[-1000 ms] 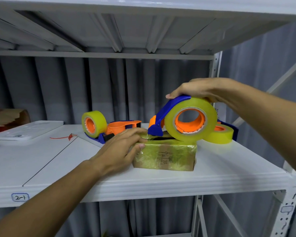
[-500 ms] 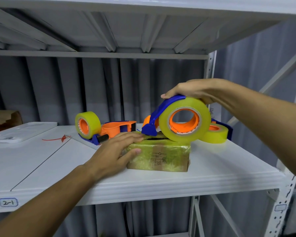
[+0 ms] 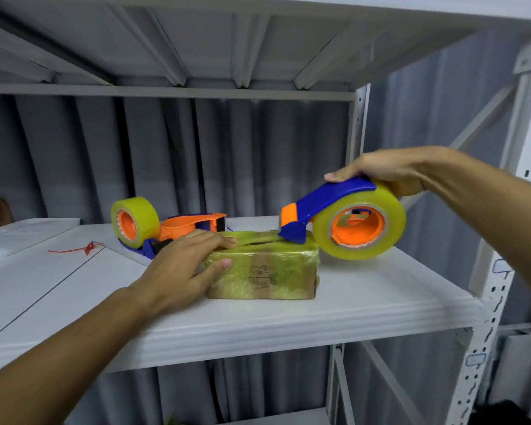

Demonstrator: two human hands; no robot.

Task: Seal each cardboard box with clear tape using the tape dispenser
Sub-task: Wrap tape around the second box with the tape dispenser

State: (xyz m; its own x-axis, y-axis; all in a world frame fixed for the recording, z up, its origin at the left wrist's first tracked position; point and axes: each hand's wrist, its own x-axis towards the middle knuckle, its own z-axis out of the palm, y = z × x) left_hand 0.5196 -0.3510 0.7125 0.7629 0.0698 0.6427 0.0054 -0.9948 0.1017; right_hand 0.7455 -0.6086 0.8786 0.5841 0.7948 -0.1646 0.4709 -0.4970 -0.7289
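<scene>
White shelf (image 3: 350, 305) carries the box (image 3: 261, 277). Left hand (image 3: 181, 271) lies spread on it, presumably as anchor. Right hand (image 3: 380, 170) grips the tape dispenser (image 3: 344, 219), nose at the box's right top edge.

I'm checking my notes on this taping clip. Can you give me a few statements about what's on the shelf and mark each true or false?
1. The right hand grips the blue tape dispenser. True.
2. The left hand is lifted clear of the box. False: it rests on the box's left end.
3. A second tape dispenser lies on the shelf behind the left hand. True.
4. The box sits on the floor. False: it sits on the white shelf.
</scene>
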